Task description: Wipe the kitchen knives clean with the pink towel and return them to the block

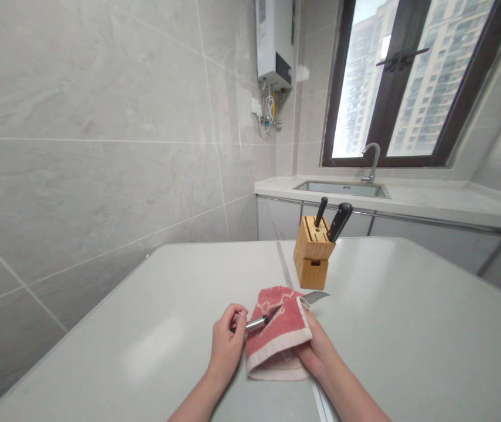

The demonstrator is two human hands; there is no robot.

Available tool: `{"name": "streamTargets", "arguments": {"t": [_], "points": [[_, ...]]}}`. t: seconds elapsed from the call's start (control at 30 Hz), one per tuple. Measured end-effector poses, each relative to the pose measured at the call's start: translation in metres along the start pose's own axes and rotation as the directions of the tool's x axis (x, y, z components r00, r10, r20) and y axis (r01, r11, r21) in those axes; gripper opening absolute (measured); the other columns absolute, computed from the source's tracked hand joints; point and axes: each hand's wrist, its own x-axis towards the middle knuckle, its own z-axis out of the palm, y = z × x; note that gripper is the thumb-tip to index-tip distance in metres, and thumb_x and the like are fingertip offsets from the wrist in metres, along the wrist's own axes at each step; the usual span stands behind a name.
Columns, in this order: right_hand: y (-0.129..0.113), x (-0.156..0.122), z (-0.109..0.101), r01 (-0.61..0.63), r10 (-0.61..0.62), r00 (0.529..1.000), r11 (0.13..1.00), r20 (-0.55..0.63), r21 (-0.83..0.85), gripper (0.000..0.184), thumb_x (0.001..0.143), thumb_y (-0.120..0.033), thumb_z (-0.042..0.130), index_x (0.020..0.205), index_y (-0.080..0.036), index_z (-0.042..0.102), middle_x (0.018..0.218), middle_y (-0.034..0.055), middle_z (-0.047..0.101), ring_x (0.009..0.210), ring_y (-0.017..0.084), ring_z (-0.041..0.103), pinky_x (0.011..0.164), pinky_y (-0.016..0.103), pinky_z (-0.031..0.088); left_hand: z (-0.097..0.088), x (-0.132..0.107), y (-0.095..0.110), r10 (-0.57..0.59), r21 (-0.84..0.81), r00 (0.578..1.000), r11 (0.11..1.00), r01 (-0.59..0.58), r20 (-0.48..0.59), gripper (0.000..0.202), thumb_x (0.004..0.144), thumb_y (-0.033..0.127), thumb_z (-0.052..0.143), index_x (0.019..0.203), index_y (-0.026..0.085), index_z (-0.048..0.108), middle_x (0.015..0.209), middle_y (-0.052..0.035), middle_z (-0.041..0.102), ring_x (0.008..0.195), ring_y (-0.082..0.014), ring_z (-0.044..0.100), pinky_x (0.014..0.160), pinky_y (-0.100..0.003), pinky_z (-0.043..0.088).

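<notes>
My left hand (228, 337) is closed round the handle of a knife (257, 323), dark at its end with a silver collar. The blade runs to the right through a red towel (272, 346) with a white border. Beyond the towel's far edge pokes the curved, pointed blade tip. From the right and beneath, my right hand (314, 346) holds the towel against the blade; the cloth hides most of its fingers. Just behind the towel stands a wooden knife block (313, 258) with two black-handled tools in its slots.
The white table (180, 305) has a seam down its middle. Past its far edge are a counter (426, 193) with a sink (342, 187), a faucet (372, 161) and a window (399, 82). A water heater (274, 47) hangs in the corner; a tiled wall stands left.
</notes>
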Motion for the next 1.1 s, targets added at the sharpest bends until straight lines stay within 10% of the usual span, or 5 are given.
{"name": "streamTargets", "arguments": {"t": [0.37,1.1], "points": [[-0.005,0.000,0.004,-0.029,0.029,1.000,0.999,-0.008,0.022,0.025,0.073,-0.032,0.065,0.089,-0.013,0.067,0.083,0.0098,0.074,0.077,0.025,0.068,0.080,0.041,0.051,-0.001,0.006,-0.012,-0.127,-0.191,0.987,0.976,0.106,-0.102,0.019,0.081,0.038,0.052,0.080,0.019,0.055,0.061,0.0033,0.051,0.057,-0.0142,0.045,0.054,-0.022,0.032],[-0.011,-0.002,0.013,0.007,0.004,0.994,0.995,-0.110,0.098,0.012,0.066,-0.029,0.069,0.071,-0.018,0.067,0.067,0.0022,0.072,0.066,0.020,0.066,0.077,0.038,0.052,-0.012,0.019,-0.027,-0.444,-0.496,0.816,0.837,0.230,-0.371,0.031,0.067,0.045,0.062,0.084,0.019,0.058,0.069,0.0046,0.049,0.054,-0.0092,0.041,0.049,-0.020,0.032]]}}
